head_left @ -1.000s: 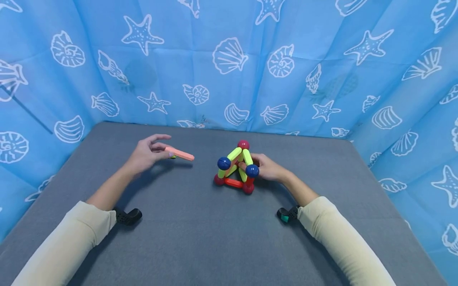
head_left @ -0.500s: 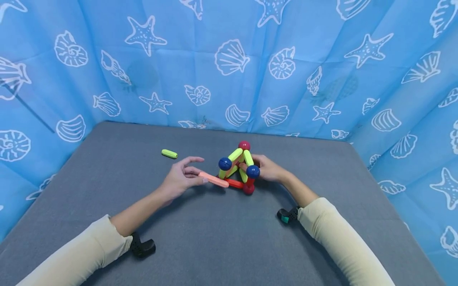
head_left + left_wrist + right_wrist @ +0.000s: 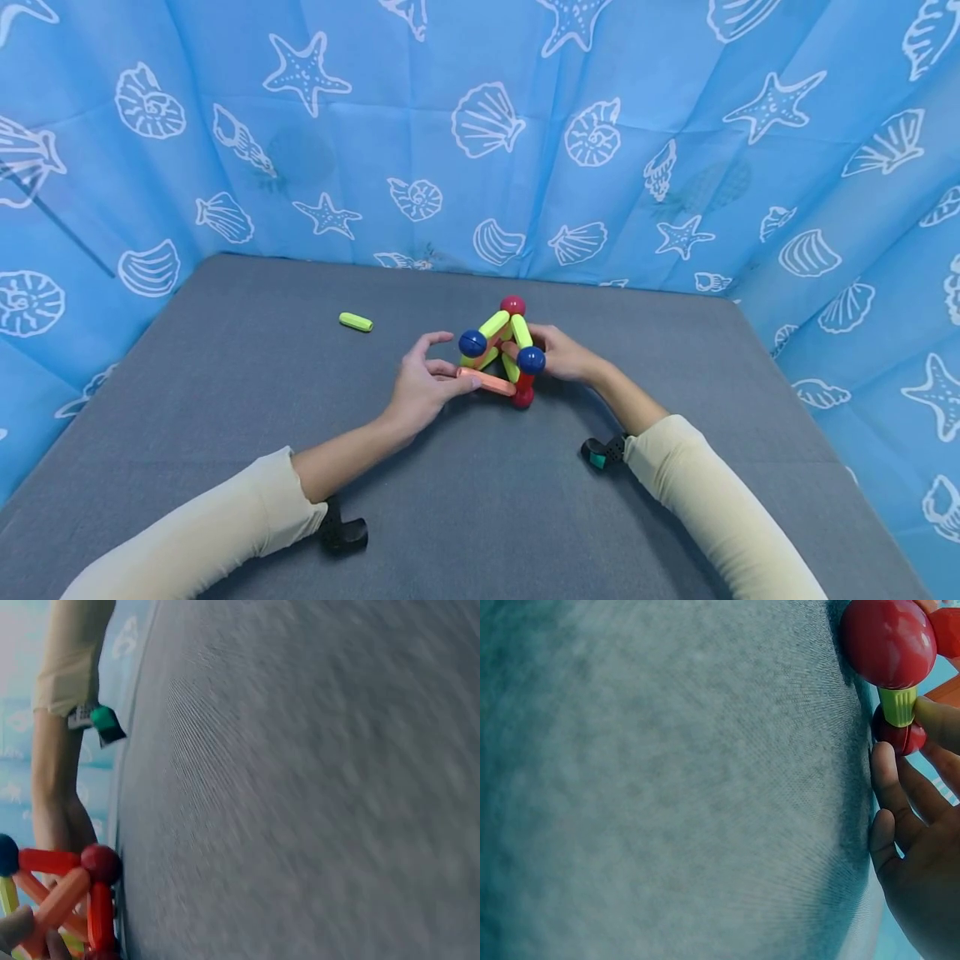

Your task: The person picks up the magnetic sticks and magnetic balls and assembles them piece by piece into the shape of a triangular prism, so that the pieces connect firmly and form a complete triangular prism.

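In the head view, my left hand (image 3: 420,387) pinches a salmon-coloured magnetic rod (image 3: 491,382) between thumb and fingers. The rod slants across the lower front of a magnetic rod-and-ball structure (image 3: 521,332), its far end at the dark red ball (image 3: 522,397). Blue balls (image 3: 532,361) top the front corners of this frame of yellow-green and red rods. From behind on the right, my right hand (image 3: 562,354) grips it, partly hidden by the structure. In the right wrist view, the thumb (image 3: 939,724) lies against a yellow-green rod (image 3: 898,706) between two red balls.
A loose yellow-green rod (image 3: 356,322) lies on the grey tabletop (image 3: 435,517), left of and behind the structure. A blue curtain (image 3: 412,150) with shell prints hangs along the table's back and sides. Black wrist mounts (image 3: 343,533) sit low under both sleeves.
My left hand has carried the salmon rod rightward and nearer, from beside the loose yellow-green rod to the structure's front. The right hand and the structure have stayed in place.
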Tool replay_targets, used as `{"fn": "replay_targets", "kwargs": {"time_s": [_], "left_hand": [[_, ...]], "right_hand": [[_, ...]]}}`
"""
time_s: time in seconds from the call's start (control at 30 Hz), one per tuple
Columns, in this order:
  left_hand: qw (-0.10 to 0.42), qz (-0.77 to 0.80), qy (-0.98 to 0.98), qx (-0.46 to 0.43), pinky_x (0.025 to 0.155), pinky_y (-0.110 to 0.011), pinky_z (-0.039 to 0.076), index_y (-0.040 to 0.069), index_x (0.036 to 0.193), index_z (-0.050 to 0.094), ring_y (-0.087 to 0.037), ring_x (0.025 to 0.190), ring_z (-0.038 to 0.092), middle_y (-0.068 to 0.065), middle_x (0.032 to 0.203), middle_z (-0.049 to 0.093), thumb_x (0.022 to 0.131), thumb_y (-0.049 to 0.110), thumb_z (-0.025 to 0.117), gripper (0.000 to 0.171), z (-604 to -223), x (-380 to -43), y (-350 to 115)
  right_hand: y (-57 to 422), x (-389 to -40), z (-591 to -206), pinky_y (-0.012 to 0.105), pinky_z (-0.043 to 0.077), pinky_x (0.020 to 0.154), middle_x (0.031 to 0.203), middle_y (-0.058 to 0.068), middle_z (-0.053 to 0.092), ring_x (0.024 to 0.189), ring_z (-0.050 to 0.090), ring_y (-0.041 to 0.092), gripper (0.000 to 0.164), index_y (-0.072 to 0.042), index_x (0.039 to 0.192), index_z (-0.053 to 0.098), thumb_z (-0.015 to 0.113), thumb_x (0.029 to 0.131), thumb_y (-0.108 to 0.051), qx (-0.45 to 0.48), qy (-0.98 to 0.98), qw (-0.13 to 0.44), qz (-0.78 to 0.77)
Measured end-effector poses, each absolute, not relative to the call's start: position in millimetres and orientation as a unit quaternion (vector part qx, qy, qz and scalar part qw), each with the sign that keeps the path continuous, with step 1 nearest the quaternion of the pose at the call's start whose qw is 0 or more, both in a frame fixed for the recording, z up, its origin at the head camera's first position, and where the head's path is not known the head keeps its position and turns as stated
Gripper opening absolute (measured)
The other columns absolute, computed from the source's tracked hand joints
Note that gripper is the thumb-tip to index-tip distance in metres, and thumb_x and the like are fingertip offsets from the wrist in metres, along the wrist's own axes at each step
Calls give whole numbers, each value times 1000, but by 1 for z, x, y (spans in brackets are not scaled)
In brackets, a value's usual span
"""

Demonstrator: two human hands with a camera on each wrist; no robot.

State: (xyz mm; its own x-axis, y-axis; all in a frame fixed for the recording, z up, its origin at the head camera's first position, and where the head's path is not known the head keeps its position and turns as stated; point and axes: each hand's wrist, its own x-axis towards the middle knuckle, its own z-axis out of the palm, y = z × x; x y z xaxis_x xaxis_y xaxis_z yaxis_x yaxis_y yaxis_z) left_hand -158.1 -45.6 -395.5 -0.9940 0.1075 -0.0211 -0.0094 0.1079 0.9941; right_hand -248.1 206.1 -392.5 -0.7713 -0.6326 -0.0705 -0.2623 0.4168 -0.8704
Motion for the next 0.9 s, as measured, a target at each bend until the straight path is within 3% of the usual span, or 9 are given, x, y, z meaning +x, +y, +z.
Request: {"fn": "replay_targets", "kwargs": {"time_s": [0.1,0.33,0.9], "left_hand": [[33,665,746,20,68,-27,52,8,142,45,-18,77,69,-7,84,73,81,16,84,73,-395,-158,-42],[-12,627,776,57,57,-27,47,10,141,47,-17,68,70,-4,74,71,80,25,85,73,-396,-161,-42],[-59,582,805,95,58,-30,50,11,140,50,-14,65,66,0,73,70,80,23,84,70,-394,-158,-39]], "right_hand": [[206,-248,-393,40,48,88,110,13,65,97,57,29,30,-5,130,59,53,104,-19,-277,821,194,-460],[206,-248,-393,39,49,84,104,12,64,94,57,28,27,-7,127,60,52,104,-20,-279,823,190,-456],[207,-249,-394,40,49,85,106,12,65,94,57,29,27,-6,128,59,53,104,-18,-283,821,190,-457]]}}
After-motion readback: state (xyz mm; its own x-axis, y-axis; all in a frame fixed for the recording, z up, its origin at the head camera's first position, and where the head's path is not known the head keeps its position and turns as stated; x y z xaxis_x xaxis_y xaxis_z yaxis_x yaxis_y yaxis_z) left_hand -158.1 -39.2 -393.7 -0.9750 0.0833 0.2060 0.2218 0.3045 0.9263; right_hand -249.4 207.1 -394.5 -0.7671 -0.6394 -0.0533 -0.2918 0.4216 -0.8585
